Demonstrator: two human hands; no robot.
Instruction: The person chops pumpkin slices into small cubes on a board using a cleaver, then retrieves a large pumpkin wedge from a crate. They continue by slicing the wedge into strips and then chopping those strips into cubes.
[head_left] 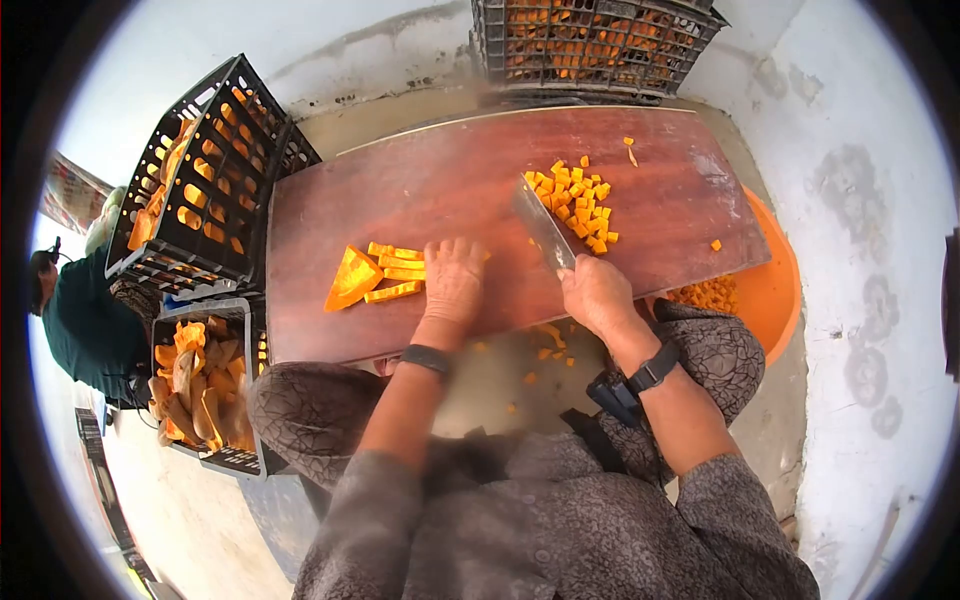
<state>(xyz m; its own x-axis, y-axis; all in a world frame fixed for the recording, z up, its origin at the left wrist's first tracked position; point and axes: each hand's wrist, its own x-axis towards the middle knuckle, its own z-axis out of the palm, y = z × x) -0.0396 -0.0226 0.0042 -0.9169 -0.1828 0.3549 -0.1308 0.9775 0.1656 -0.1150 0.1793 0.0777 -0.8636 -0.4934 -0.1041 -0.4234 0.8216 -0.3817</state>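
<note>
Both hands are busy at the near edge of the counter (420, 190): the left hand (452, 280) lies palm down with its fingers curled over the near ends of the squash strips (397, 272), pinning them flat, and the right hand (597, 293) is closed round the handle of a cleaver (543, 225), whose blade is tilted up and away from that hand and clear of the wood. A thicker wedge (352, 278) of the same orange flesh lies just left of the left hand, touching the strips. Beyond the right hand, past the blade, sits a loose pile of diced cubes (577, 200), and to the right of that hand an orange basin (775, 290) holds more dice below the counter's edge. By the look of it, the step in hand is cutting the strips crosswise into cubes, between two strokes. The next move calls for bringing the blade across to the strips' free ends, keeping the left fingertips tucked back from the edge, and cutting straight down in even steps.
</note>
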